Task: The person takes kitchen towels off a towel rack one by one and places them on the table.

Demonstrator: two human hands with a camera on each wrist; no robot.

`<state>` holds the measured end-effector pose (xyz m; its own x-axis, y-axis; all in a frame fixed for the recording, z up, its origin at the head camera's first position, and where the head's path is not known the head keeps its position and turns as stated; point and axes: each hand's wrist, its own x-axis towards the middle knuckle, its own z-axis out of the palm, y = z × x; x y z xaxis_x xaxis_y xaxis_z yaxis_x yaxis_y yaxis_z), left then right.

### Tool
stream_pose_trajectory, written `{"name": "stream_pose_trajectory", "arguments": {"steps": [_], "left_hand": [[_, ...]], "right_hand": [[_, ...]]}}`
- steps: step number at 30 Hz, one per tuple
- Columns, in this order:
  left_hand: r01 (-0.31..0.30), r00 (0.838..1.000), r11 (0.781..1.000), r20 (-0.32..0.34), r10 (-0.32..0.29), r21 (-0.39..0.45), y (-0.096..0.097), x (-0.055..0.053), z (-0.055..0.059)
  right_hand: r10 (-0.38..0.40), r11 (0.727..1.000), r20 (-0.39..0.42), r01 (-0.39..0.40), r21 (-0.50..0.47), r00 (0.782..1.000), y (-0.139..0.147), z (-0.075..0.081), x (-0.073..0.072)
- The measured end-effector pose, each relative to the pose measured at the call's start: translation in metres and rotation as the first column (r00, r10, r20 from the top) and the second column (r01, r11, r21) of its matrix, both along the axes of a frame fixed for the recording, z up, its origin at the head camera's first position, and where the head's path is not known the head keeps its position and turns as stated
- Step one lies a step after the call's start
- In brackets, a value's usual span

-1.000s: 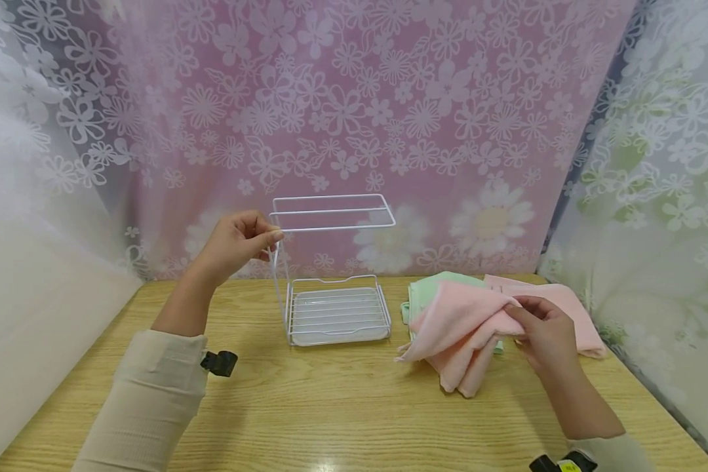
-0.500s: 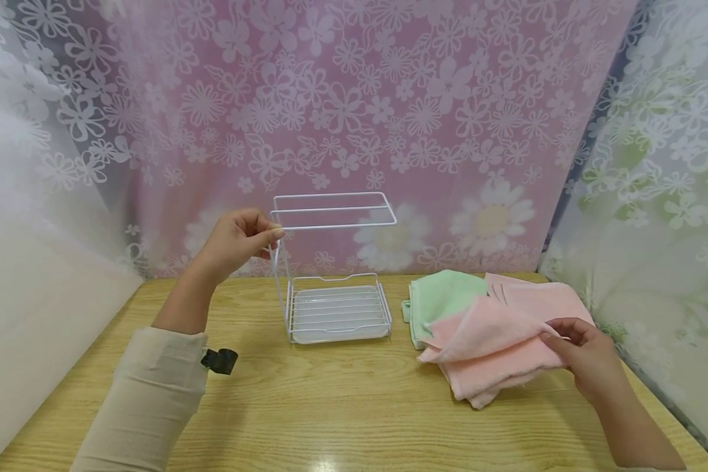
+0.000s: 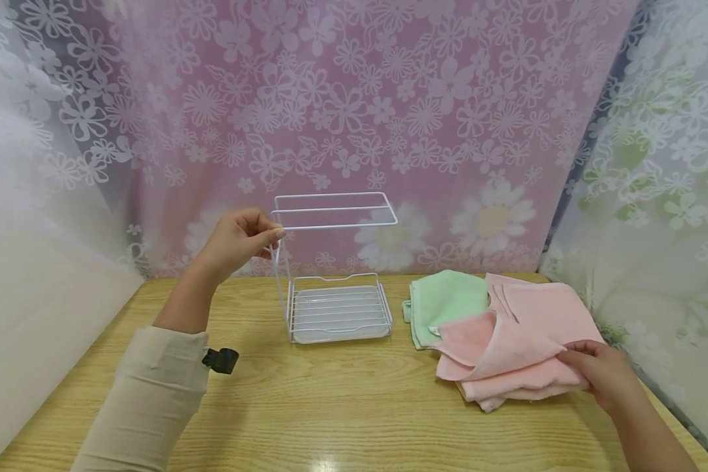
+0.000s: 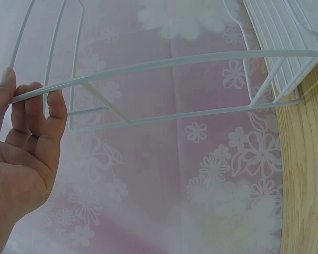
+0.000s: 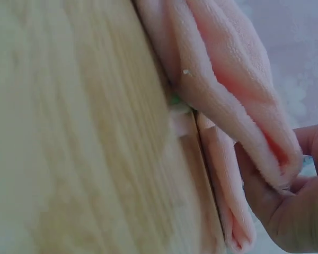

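A white wire rack [image 3: 339,226] stands upright in the middle of the table, with a white tray [image 3: 336,334] under its bottom wires. My left hand [image 3: 238,239] pinches the rack's upper left corner; in the left wrist view the thumb and fingertips of that hand [image 4: 29,143] meet on the wire. To the right, my right hand [image 3: 604,373] pinches the edge of a rumpled pink towel [image 3: 507,360]. In the right wrist view the towel's folds [image 5: 228,95] hang from between the thumb and fingers. Part of the towel lies over other cloths.
A folded green towel [image 3: 448,301] lies left of the pink one, partly covered. Behind, another folded pink towel [image 3: 549,305] lies near the table's right edge. A pink flowered curtain [image 3: 354,131] rises at the back of the wooden table [image 3: 330,406].
My right hand has moved right and toward me, drawing the pink towel with it and spreading it lower. More of the green towel shows. The left hand and rack have stayed nearly still.
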<state>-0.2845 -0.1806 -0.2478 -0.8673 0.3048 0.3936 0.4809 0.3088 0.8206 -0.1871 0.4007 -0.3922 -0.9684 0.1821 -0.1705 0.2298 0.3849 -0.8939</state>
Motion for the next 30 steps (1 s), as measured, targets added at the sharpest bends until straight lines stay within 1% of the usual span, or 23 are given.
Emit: {"name": "stream_pose_trajectory", "arguments": {"steps": [2, 3, 5, 6, 7, 9, 12, 14, 17, 18, 21, 23, 24, 25, 27, 28, 30], "left_hand": [[0.001, 1.000, 1.000, 0.007, -0.001, -0.001, 0.000, 0.001, 0.001], [0.002, 1.000, 1.000, 0.010, -0.002, 0.001, 0.000, 0.001, 0.001], [0.004, 1.000, 1.000, 0.011, -0.004, 0.003, 0.000, 0.001, 0.001], [0.007, 1.000, 1.000, 0.008, -0.007, 0.007, 0.000, 0.000, 0.001], [0.009, 1.000, 1.000, 0.005, -0.009, 0.009, -0.001, 0.000, 0.000], [0.013, 1.000, 1.000, -0.004, -0.013, 0.014, -0.001, -0.002, 0.000], [0.013, 1.000, 1.000, -0.010, -0.013, 0.015, -0.001, -0.002, -0.001], [0.012, 1.000, 1.000, -0.007, -0.012, 0.016, -0.001, -0.001, 0.000], [0.011, 1.000, 1.000, 0.004, -0.011, 0.014, 0.000, 0.000, 0.001], [0.010, 1.000, 1.000, 0.008, -0.010, 0.014, 0.000, 0.000, 0.001], [0.009, 1.000, 1.000, 0.019, -0.009, 0.016, 0.001, 0.001, 0.002], [0.009, 1.000, 1.000, 0.021, -0.009, 0.018, 0.001, 0.001, 0.002], [0.010, 1.000, 1.000, 0.021, -0.010, 0.021, 0.001, 0.001, 0.002], [0.012, 1.000, 1.000, 0.020, -0.012, 0.024, 0.001, 0.000, 0.002], [0.016, 1.000, 0.999, 0.016, -0.017, 0.029, 0.001, 0.000, 0.001], [0.017, 1.000, 0.999, 0.013, -0.017, 0.030, 0.001, 0.000, 0.001], [0.019, 1.000, 0.999, 0.010, -0.020, 0.032, 0.001, -0.001, 0.000]], "right_hand": [[0.029, 0.997, 0.011, -0.030, 0.077, 1.000, 0.004, -0.003, -0.002], [0.045, 0.992, -0.001, -0.045, 0.120, 0.999, 0.005, -0.004, -0.003], [0.096, 0.971, -0.065, -0.079, 0.225, 0.993, 0.006, -0.008, -0.003], [0.124, 0.957, -0.110, -0.089, 0.275, 0.986, 0.006, -0.010, -0.002], [0.154, 0.945, -0.153, -0.100, 0.312, 0.976, 0.006, -0.012, -0.002], [0.225, 0.933, -0.228, -0.142, 0.331, 0.947, 0.005, -0.014, 0.000], [0.315, 0.919, -0.273, -0.220, 0.327, 0.909, 0.006, -0.017, 0.001], [0.358, 0.907, -0.275, -0.262, 0.330, 0.892, 0.007, -0.018, 0.001], [0.377, 0.893, -0.264, -0.274, 0.356, 0.888, 0.008, -0.019, 0.001], [0.375, 0.892, -0.252, -0.274, 0.358, 0.892, 0.008, -0.018, 0.001], [0.353, 0.900, -0.189, -0.278, 0.336, 0.916, 0.007, -0.017, 0.002], [0.363, 0.892, -0.136, -0.301, 0.336, 0.922, 0.007, -0.015, 0.003], [0.377, 0.887, -0.114, -0.323, 0.329, 0.919, 0.007, -0.015, 0.004], [0.397, 0.879, -0.098, -0.348, 0.325, 0.912, 0.007, -0.014, 0.004], [0.450, 0.860, -0.079, -0.407, 0.308, 0.890, 0.009, -0.014, 0.006], [0.469, 0.853, -0.081, -0.427, 0.299, 0.880, 0.010, -0.014, 0.007], [0.512, 0.842, -0.105, -0.474, 0.258, 0.853, 0.014, -0.015, 0.009]]}}
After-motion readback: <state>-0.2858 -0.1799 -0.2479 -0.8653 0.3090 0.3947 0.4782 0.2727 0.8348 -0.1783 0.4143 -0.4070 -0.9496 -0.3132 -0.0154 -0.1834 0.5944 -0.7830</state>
